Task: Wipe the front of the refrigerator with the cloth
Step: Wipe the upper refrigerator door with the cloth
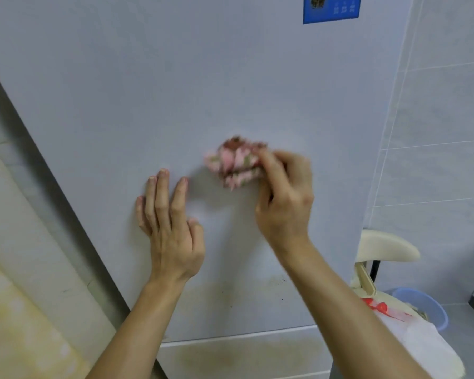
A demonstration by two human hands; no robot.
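We see the cloth, pink with brownish patches, bunched into a wad against the pale refrigerator door, at the fingertips of our right hand, whose fingers curl around it and grip it; both are blurred. Just to the left of that hand and slightly lower, our left hand lies flat on the door with its fingers straight and spread, holding nothing. Below both hands the door carries yellowish stains and dark specks. Above the right hand sits a blue sticker. To its right, beyond the door's edge, we see a tiled wall, a cream chair and a blue basin.
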